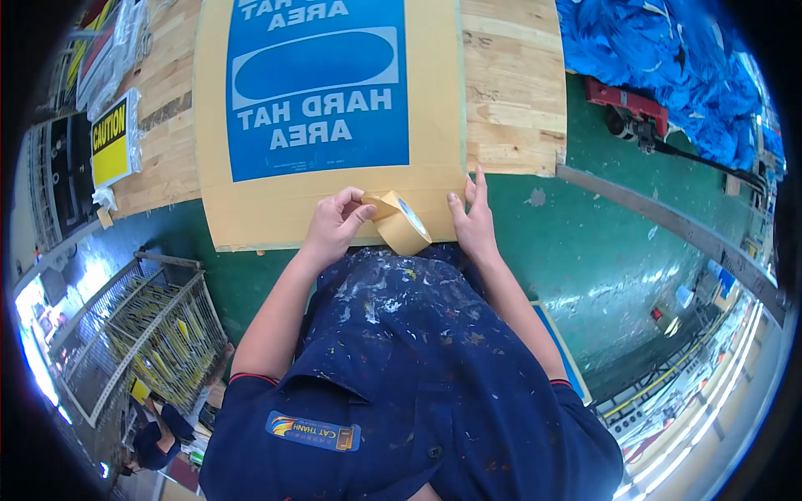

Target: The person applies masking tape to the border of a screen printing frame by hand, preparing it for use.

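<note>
A screen-printing frame (pixel 334 200) with a tan taped border lies on the wooden table, its near end sticking out over the table edge. Its blue stencil (pixel 317 149) carries mirrored "HARD HAT AREA" lettering. A roll of tan masking tape (pixel 403 227) stands tilted at the frame's near edge, by my apron. My left hand (pixel 336 224) is closed in a pinch on the tape's loose end. To the right of the roll, my right hand (pixel 476 219) rests at the frame's right near corner with its fingers apart, holding nothing.
A yellow "CAUTION" sign (pixel 114 138) lies on the left of the wooden table (pixel 514 92). Blue sheeting (pixel 668 50) is heaped at upper right beside a red machine part (pixel 626 104). A metal rail (pixel 668 221) runs on the right. A wire rack (pixel 150 326) and another person (pixel 159 438) are lower left.
</note>
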Tool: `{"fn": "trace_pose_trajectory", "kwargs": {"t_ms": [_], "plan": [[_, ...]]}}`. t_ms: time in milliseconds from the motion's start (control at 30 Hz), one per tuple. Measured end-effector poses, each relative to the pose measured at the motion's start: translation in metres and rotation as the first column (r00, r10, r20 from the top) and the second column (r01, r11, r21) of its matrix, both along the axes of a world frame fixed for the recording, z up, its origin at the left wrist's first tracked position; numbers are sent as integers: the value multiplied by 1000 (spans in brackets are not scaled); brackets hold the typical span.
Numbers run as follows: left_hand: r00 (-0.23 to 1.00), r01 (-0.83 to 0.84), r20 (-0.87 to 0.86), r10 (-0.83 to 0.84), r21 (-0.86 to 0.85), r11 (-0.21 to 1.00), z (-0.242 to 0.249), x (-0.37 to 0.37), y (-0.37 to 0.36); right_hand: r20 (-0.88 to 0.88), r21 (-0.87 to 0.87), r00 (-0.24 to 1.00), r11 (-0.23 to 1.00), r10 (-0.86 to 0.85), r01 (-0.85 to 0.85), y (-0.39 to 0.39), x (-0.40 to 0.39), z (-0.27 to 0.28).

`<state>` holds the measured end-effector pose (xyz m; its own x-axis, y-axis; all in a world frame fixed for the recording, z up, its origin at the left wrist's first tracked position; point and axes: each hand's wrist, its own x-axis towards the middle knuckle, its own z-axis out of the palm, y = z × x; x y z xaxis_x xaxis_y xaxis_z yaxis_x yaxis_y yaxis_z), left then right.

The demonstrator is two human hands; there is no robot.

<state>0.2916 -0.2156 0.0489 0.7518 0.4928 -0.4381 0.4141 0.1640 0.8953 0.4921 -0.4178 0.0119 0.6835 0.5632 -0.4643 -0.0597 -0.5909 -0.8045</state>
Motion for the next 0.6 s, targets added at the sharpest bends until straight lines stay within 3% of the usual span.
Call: {"fn": "trace_pose_trajectory", "kwargs": {"t_ms": [133,433,533,600], "plan": [[1000,-8,5,9,-54,998,-3,3,0,107,-42,994,999,3,2,-5,0,20],[998,-65,5,66,-81,995,-6,2,-2,9,-17,998,998,-63,64,-31,3,-6],[998,-67,-2,67,-92,994,-4,4,0,-120,-132,992,991,-39,23,-50,5,2],[999,-39,-32,36,-113,993,-2,4,4,11,-198,996,976,93,-89,-57,5,14]]}}
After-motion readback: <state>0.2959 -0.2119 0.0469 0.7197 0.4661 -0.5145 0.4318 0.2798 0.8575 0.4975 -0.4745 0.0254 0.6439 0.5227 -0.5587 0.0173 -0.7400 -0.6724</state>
